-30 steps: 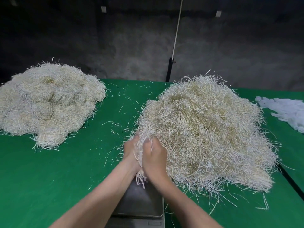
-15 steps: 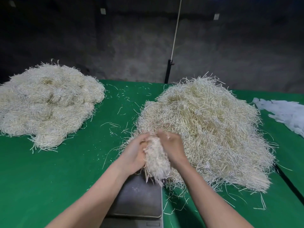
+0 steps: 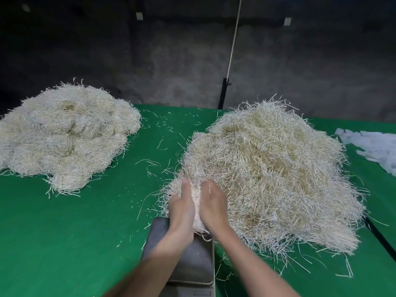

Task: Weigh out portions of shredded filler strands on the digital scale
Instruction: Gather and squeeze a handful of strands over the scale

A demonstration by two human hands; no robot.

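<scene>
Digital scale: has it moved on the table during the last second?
No. The digital scale still sits at the near-left edge of the loose strand pile, as before.

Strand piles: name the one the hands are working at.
The loose, spiky pile on the right, beside the scale. The left hand and right hand hold a clump at its near-left edge. The left pile of rounded bundles lies apart.
</scene>
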